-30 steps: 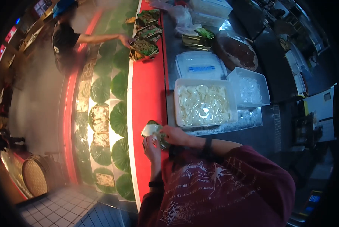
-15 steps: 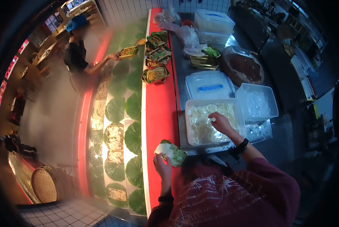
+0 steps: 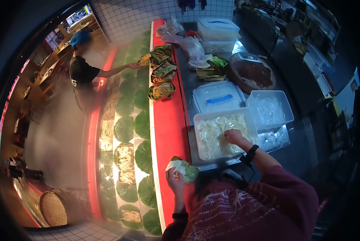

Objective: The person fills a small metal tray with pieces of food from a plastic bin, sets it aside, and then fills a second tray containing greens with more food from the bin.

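Note:
My left hand (image 3: 175,180) curls its fingers at the near left edge of a small tray of green leaves (image 3: 188,170), gripping it there. Something flat and white (image 3: 175,164) lies on the leaves by my fingertips. Over a large clear tub (image 3: 202,154), my right hand (image 3: 234,137) is closed, fingers pointing down at pale, wet-looking slices (image 3: 216,132) inside. What those fingers hold, if anything, is hidden.
Next to the tub stand a second tub (image 3: 268,108) and a blue-handled lid (image 3: 220,98). Behind are a round board (image 3: 252,74) and stacked boxes (image 3: 218,30). Filled trays (image 3: 162,91) line the red counter (image 3: 168,128). Across a misty, leaf-decorated display, a co-worker (image 3: 83,72) reaches toward a tray.
My right hand has dipped lower into the slices, its fingers closing. My left hand stays at the tray. The co-worker's tray has moved to the counter's edge. The view has shifted slightly.

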### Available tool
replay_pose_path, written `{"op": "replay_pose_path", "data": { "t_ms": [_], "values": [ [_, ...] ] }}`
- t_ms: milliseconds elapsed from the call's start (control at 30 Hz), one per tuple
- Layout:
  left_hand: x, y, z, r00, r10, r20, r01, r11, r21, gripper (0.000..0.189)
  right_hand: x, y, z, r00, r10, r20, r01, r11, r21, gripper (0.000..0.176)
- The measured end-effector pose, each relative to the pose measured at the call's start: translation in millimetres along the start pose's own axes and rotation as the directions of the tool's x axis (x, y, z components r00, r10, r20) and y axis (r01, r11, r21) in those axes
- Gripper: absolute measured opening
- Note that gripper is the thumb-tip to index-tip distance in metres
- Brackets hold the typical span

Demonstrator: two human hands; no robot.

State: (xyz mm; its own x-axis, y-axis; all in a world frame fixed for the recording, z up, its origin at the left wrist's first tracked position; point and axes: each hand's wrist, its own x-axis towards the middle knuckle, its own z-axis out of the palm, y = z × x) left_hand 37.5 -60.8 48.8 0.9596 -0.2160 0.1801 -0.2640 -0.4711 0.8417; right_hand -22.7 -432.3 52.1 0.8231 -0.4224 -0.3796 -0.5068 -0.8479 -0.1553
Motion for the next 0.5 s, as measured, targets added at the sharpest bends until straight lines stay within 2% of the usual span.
{"op": "replay_pose_path", "data": {
  "t_ms": [200,267,333,367,433,500],
  "values": [
    [-2,14,-3,0.999,-0.038,0.006,0.038,0.999,-0.025,0.022,-11,21,6,0.984,-0.049,-0.172,0.056,0.998,0.037,0.021],
    [-2,15,-3,0.999,-0.043,0.010,0.043,0.998,-0.044,0.022,-26,22,-6,0.984,-0.067,-0.164,0.072,0.997,0.029,0.021],
    [-3,16,-1,0.999,-0.041,-0.006,0.041,0.998,-0.052,0.021,-33,29,-8,0.989,-0.135,-0.063,0.132,0.990,-0.055,0.022],
    [-4,15,1,0.999,-0.040,0.002,0.040,0.998,-0.053,0.021,-34,30,-5,0.990,-0.128,-0.062,0.125,0.991,-0.052,0.022],
    [-3,10,7,1.000,-0.028,0.000,0.028,0.997,-0.067,0.022,-29,27,1,0.995,-0.098,0.036,0.101,0.991,-0.083,0.021],
    [-1,8,14,0.999,-0.037,0.009,0.037,0.996,-0.079,0.022,-28,23,7,0.996,-0.087,0.018,0.088,0.993,-0.079,0.021]
  ]
}}
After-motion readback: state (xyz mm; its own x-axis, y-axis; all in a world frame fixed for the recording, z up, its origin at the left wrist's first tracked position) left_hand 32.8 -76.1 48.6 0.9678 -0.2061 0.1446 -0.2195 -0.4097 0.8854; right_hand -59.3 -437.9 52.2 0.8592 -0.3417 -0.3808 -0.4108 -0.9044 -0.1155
